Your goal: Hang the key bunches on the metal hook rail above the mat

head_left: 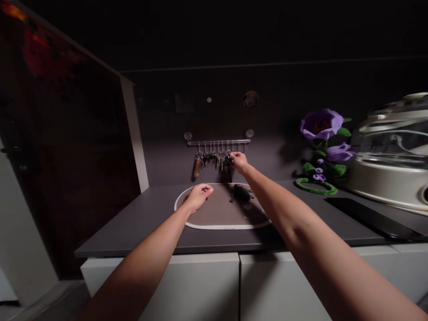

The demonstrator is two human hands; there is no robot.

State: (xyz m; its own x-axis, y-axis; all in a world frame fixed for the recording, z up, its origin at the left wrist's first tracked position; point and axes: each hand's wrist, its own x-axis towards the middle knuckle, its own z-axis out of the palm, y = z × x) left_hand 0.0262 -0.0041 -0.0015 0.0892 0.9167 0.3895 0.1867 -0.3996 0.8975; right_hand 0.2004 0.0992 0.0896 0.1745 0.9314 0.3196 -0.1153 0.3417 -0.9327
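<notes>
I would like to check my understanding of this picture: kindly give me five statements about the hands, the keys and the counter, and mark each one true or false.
1. The right hand is up at the row of keys. True.
2. The left hand is touching the purple flowers. False: it is by the mat, and the flowers stand far to its right.
3. The brown fob hangs at the right end of the row. False: it hangs at the left end.
4. The clear rail is mounted on the wall above the mat. True.
5. The mat has a black border. False: its border is whitish.
</notes>
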